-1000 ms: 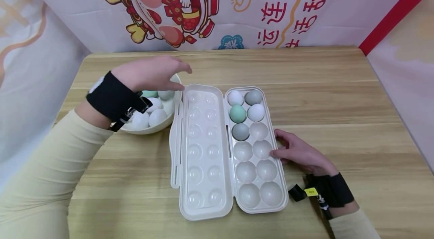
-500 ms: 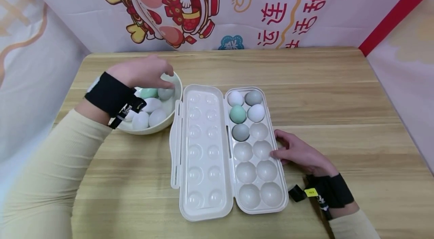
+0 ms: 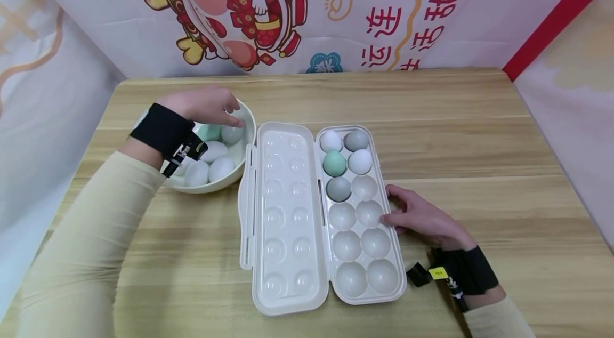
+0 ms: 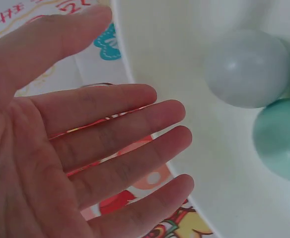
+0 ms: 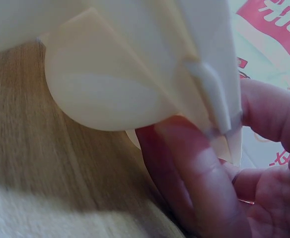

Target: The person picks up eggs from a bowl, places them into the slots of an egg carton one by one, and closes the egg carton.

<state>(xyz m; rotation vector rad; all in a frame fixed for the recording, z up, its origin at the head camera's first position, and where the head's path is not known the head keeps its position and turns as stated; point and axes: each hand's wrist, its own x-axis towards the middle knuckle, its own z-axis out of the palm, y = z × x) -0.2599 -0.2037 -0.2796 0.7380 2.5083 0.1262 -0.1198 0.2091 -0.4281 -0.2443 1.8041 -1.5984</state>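
Observation:
My left hand [image 3: 206, 106] hovers over a cream bowl [image 3: 224, 184] of several eggs, its fingers extended. Close by its thumb in the head view lies a grey egg [image 3: 232, 134], with a mint-green egg [image 3: 209, 132] alongside. From the left wrist, the fingers [image 4: 130, 134] look straight and apart from the grey egg [image 4: 249, 69]. My right hand [image 3: 424, 219] grips the right edge of a white plastic egg box [image 3: 348, 246], thumb on top and fingers below. White, grey and mint-green eggs fill the box's far cups; its near cups hold none.
The egg box's lid [image 3: 290, 220] lies folded flat to the left, close to the bowl. Wooden tabletop [image 3: 455, 130] extends right and behind. A printed cloth wall [image 3: 431, 13] borders the far edge, with white cloth at both sides.
My left hand has moved left from the bowl's right rim and come down over the grey egg. The right hand keeps its grip on the egg box.

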